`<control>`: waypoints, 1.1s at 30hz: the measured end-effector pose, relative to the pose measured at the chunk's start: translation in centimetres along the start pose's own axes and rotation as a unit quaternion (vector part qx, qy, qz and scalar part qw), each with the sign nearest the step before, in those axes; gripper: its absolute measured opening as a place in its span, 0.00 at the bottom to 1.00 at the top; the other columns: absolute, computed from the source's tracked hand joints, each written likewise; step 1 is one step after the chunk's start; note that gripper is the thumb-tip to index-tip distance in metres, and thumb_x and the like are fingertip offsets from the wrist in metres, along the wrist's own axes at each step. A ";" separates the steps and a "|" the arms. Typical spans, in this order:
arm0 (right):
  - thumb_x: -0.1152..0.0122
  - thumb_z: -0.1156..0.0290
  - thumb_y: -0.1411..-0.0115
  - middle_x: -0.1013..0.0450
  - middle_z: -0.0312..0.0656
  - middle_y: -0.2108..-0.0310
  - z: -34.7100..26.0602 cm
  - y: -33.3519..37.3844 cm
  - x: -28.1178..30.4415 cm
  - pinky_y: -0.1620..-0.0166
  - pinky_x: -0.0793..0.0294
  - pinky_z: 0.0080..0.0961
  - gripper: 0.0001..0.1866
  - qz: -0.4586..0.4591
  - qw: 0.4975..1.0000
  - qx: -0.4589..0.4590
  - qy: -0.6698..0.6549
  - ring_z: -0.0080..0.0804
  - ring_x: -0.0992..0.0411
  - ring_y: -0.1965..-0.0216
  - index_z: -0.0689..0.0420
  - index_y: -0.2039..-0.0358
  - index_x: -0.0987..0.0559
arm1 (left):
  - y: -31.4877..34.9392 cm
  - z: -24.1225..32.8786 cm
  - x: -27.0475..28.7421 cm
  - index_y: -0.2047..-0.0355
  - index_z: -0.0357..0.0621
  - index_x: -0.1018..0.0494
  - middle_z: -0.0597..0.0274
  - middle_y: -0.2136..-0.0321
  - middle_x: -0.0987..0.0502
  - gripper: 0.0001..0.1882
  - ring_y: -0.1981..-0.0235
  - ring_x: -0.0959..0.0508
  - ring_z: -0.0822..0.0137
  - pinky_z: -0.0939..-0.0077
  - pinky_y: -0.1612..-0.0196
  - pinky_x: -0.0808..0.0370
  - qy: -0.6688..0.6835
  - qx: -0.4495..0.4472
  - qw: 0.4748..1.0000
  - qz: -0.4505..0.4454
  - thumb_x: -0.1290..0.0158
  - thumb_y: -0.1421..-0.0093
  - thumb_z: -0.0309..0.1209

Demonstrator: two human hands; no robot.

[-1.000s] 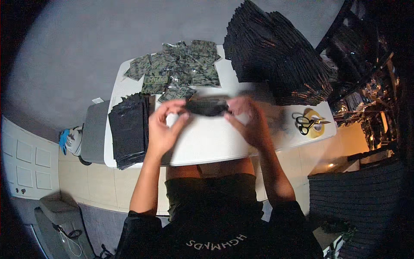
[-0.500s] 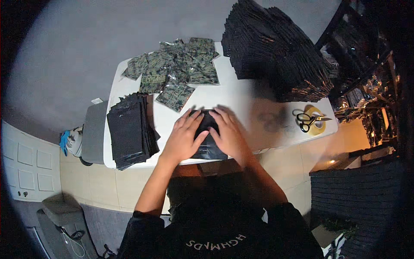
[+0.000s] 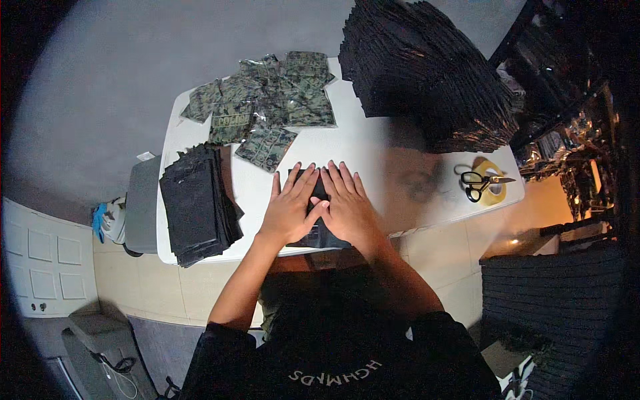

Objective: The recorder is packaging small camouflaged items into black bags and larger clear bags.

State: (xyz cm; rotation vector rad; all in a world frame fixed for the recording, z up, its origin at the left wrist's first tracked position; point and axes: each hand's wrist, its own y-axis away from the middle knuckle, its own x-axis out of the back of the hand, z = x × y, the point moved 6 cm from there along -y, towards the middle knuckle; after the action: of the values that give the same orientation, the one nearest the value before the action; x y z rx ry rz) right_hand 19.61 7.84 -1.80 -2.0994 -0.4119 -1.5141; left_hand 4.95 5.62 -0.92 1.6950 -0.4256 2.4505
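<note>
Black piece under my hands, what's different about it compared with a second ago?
The black piece has moved toward you and now lies by the table's near edge. Your left hand and right hand have let go of its ends and rest flat on it. The scissors, yellow tape roll and large black pile stayed put.

The table (image 3: 337, 143) gleams ahead of the left hand (image 3: 291, 212), shadow darkens it beside the right hand (image 3: 348, 210), orange glow tints the floor (image 3: 510, 241) farther right, and the curved fisheye rim fades black.
</note>
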 end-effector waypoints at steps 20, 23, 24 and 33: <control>0.25 0.77 0.47 0.24 0.49 0.35 0.1 8.2 4.4 0.31 0.25 0.47 0.18 -0.050 0.964 0.102 -0.242 0.53 0.28 0.30 0.57 0.55 0.17 | 10.2 1.1 4.3 0.46 0.45 0.16 0.58 0.33 0.21 0.24 0.26 0.29 0.49 0.45 0.23 0.33 0.094 -0.081 0.992 0.024 0.31 0.45 0.26; 0.25 0.77 0.46 0.17 0.47 0.44 0.2 6.9 6.6 0.41 0.19 0.41 0.14 -0.057 0.955 0.073 -0.282 0.47 0.20 0.39 0.57 0.60 0.18 | 9.7 1.7 6.4 0.55 0.42 0.14 0.58 0.47 0.14 0.13 0.39 0.19 0.52 0.51 0.34 0.23 0.066 -0.128 0.985 0.097 0.33 0.41 0.24; 0.25 0.77 0.46 0.17 0.47 0.44 0.1 6.2 7.5 0.41 0.19 0.41 0.14 -0.055 0.955 0.074 -0.281 0.47 0.20 0.39 0.57 0.60 0.18 | 9.1 2.0 7.3 0.55 0.42 0.14 0.58 0.47 0.14 0.13 0.39 0.19 0.52 0.51 0.34 0.23 0.065 -0.128 0.985 0.099 0.33 0.41 0.24; 0.24 0.76 0.38 0.15 0.45 0.60 1.2 -1.1 15.1 0.56 0.17 0.33 0.11 0.218 0.916 0.071 -0.330 0.38 0.15 0.62 0.60 0.59 0.18 | 3.7 0.1 13.3 0.59 0.33 0.19 0.59 0.71 0.19 0.08 0.67 0.20 0.70 0.72 0.60 0.24 0.340 0.051 0.910 0.234 0.37 0.28 0.29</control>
State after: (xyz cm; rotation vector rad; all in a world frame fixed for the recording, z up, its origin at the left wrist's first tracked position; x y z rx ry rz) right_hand 24.97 8.65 12.34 -2.3383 -0.2448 -0.4859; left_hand -0.72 1.43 10.93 0.6947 -0.6632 3.2233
